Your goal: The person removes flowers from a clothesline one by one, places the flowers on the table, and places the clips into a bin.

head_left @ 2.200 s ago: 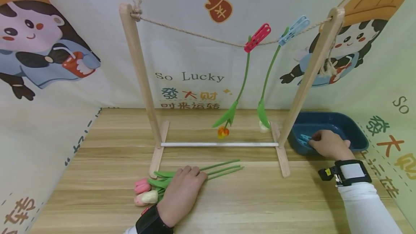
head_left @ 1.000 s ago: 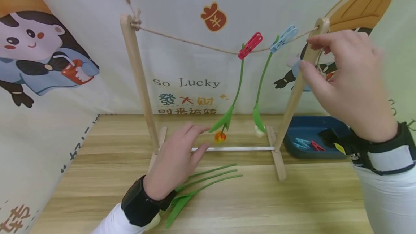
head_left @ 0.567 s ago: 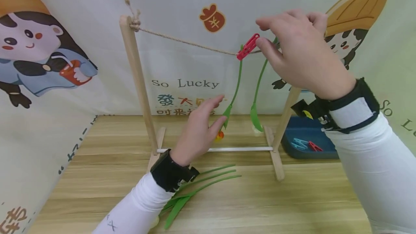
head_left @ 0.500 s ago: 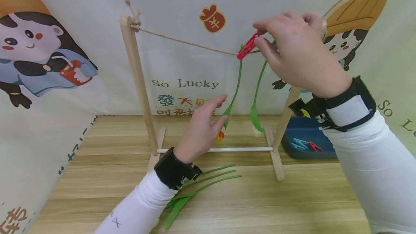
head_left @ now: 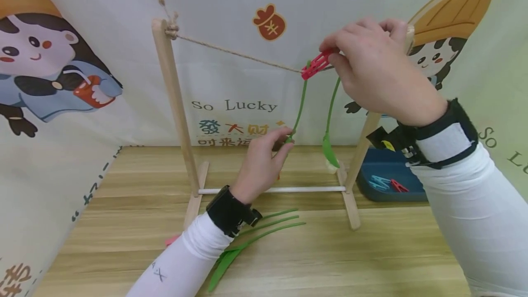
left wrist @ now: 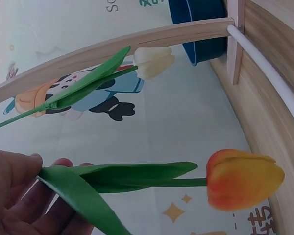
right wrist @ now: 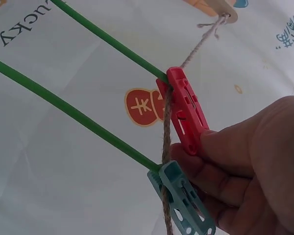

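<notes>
My right hand (head_left: 379,70) pinches the tail end of a red clothespin (head_left: 317,63). That clothespin sits on the twine (head_left: 235,52), with a green stem at its jaws. Lower down, my left hand (head_left: 260,164) pinches the same orange-yellow tulip (left wrist: 245,180) where leaf and stem meet, thumb against fingers. The bloom hangs head down, mostly hidden behind the left hand in the head view. Beside it a white tulip (left wrist: 153,62) hangs from a light blue clothespin (right wrist: 183,200), which the right hand hides in the head view.
The twine spans a wooden frame (head_left: 175,104) with a white crossbar (head_left: 305,189) low down. Several tulips with green stems (head_left: 268,238) lie on the table, partly under my left forearm. At right, a dark blue tray (head_left: 371,168) holds blue and red clothespins.
The right hand left the tray, rose to the line and now grips the red clothespin, tilting it flatter. The left hand let go of the table tulips and took hold of the hanging orange one.
</notes>
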`<act>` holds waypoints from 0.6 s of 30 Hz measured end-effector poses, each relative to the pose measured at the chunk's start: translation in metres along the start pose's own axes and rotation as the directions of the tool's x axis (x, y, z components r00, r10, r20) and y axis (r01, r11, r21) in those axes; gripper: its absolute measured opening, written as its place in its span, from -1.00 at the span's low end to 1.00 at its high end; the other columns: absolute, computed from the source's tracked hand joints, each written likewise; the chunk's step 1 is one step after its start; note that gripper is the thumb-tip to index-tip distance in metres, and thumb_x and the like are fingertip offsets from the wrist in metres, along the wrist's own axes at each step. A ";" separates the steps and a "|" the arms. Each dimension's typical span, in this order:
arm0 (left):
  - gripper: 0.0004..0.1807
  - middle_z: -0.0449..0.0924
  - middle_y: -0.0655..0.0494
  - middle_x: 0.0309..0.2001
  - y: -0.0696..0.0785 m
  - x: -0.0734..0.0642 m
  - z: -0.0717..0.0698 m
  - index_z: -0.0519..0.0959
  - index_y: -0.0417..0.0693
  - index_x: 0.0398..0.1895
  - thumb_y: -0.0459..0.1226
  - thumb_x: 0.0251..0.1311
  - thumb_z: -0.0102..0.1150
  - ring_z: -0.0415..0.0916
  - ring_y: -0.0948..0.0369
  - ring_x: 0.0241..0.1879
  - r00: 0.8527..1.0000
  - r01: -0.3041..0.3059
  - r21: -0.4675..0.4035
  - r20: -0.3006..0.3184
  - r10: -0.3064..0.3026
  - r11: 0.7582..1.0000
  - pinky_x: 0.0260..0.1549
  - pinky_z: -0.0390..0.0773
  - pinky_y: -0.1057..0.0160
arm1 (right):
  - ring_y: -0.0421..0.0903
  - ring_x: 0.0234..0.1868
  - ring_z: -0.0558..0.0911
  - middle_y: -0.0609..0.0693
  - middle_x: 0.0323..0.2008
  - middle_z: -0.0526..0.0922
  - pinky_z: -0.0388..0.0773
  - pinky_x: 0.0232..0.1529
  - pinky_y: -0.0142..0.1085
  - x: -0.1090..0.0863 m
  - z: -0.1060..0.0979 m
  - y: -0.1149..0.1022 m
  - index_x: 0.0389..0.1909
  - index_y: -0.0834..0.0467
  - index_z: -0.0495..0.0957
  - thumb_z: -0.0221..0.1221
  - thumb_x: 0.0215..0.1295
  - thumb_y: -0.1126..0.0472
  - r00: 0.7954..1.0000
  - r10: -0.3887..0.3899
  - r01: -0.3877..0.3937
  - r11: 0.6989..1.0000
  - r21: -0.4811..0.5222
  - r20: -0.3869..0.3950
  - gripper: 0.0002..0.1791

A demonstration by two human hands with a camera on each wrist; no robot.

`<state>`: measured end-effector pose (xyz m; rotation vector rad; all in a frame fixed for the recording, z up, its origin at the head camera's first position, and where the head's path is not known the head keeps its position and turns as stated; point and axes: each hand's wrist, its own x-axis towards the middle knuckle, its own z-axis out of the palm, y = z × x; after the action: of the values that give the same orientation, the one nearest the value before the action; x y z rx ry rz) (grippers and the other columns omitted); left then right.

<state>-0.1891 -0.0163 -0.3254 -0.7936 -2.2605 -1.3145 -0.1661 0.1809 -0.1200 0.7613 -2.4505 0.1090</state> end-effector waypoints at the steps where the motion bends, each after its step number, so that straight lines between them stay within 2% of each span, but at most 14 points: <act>1: -0.67 0.68 0.11 -0.12 0.001 0.000 -0.001 0.57 -0.16 0.16 -0.30 0.37 0.18 0.59 0.31 -0.21 1.000 0.000 0.002 0.000 0.000 1.000 -0.20 0.57 0.41 | 0.11 0.10 0.35 0.13 0.00 0.63 -0.08 0.22 0.16 0.000 0.000 0.000 0.03 0.22 0.62 0.04 0.50 0.23 1.000 -0.001 0.001 1.000 0.002 -0.005 -0.74; 6: -0.71 0.69 0.12 -0.19 0.005 0.001 -0.002 0.60 -0.18 0.11 -0.30 0.38 0.17 0.58 0.35 -0.27 0.999 -0.026 0.000 -0.026 0.026 1.000 -0.26 0.57 0.41 | 0.08 0.09 0.39 0.09 -0.07 0.67 -0.08 0.23 0.12 -0.003 0.000 -0.001 -0.06 0.20 0.65 0.06 0.48 0.24 0.997 -0.026 0.026 1.000 0.003 -0.072 -0.78; 11: -0.76 0.68 0.12 -0.25 0.009 0.003 -0.003 0.62 -0.22 0.02 -0.31 0.36 0.19 0.57 0.33 -0.31 0.997 -0.049 -0.025 -0.064 0.047 0.999 -0.31 0.57 0.40 | 0.07 0.06 0.44 0.08 -0.13 0.70 -0.06 0.21 0.10 -0.005 -0.001 -0.002 -0.11 0.21 0.67 0.11 0.45 0.25 0.985 -0.067 0.068 0.998 0.001 -0.157 -0.80; 14: -0.80 0.68 0.11 -0.25 0.011 0.002 -0.005 0.63 -0.20 -0.03 -0.32 0.35 0.20 0.57 0.32 -0.31 0.997 -0.043 -0.029 -0.061 0.042 0.999 -0.32 0.57 0.40 | 0.09 0.03 0.45 0.10 -0.16 0.70 -0.07 0.20 0.11 -0.006 -0.002 -0.003 -0.10 0.24 0.68 0.13 0.43 0.26 0.969 -0.089 0.089 0.996 -0.010 -0.229 -0.80; 18: -0.84 0.69 0.07 -0.25 0.010 0.000 -0.007 0.62 -0.16 -0.07 -0.33 0.35 0.19 0.58 0.30 -0.32 0.998 -0.035 -0.028 -0.054 0.034 0.999 -0.32 0.58 0.39 | 0.15 0.02 0.46 0.16 -0.20 0.69 -0.07 0.22 0.09 -0.010 -0.007 -0.005 -0.09 0.27 0.68 0.13 0.43 0.27 0.937 -0.101 0.103 0.995 -0.011 -0.333 -0.79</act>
<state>-0.1819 -0.0185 -0.3161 -0.7945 -2.1817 -1.3394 -0.1529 0.1832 -0.1197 0.8003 -2.0868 0.1907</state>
